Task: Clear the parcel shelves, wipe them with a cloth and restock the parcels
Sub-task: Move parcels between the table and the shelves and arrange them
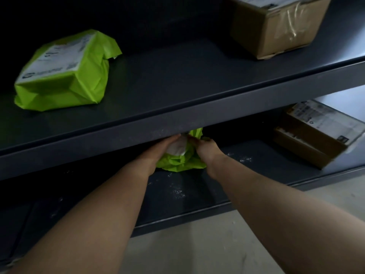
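The left hand [167, 146] and right hand [205, 150] are shown clamped on opposite sides of a small green parcel [181, 164], which lies on the lower shelf [177, 196], half hidden under the upper shelf [197, 119]. The crumpled plastic wrap suggests a light, soft, slippery load, best gripped around the body rather than by loose film. A larger green parcel [65, 72] and a cardboard box [276, 26] are seen above.

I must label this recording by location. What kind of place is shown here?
Probably a parcel storeroom or pickup point: dark metal shelves hold a labelled green mailer bag and a taped cardboard box, above a bare concrete floor. The left hand and right hand grip another green parcel.
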